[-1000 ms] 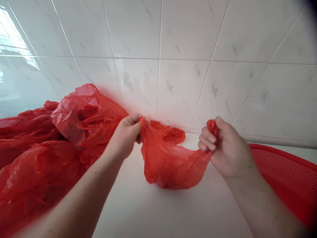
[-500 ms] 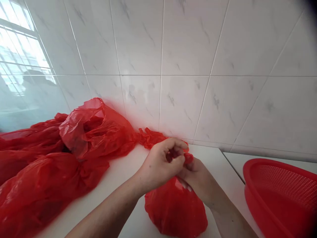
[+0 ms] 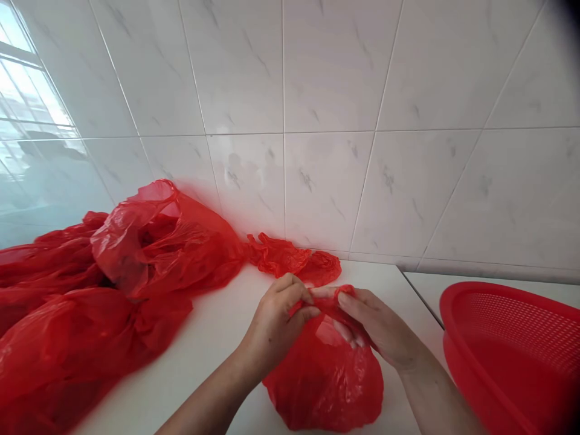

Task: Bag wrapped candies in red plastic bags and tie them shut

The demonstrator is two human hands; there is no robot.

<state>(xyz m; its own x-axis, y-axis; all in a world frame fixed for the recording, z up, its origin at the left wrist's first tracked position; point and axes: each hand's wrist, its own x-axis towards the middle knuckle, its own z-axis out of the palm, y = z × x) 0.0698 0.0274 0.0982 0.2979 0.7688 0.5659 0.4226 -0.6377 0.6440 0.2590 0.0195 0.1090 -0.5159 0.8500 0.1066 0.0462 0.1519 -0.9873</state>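
Observation:
A filled red plastic bag [image 3: 326, 380] rests on the white tabletop right in front of me. Its contents do not show through clearly. My left hand [image 3: 278, 320] pinches the gathered top of the bag on the left side between thumb and fingers. On the right, my right hand [image 3: 378, 323] grips the same top edge, the thumb over the plastic and the fingers partly behind it. Between both hands the bag's neck is stretched sideways. Just beyond them lies a crumpled red plastic bag [image 3: 290, 257] against the wall.
Large red plastic bags [image 3: 176, 241] are heaped on the left side of the white table [image 3: 217, 344]. A red plastic basket [image 3: 471, 350] with mesh sides stands at the right. Behind everything rises a tiled wall [image 3: 326, 181]; a seam [image 3: 423, 299] runs between tabletops.
My hands, close together before, have moved apart and pulled the bag's neck wider. The left hand has shifted left and down. The whole view has turned slightly.

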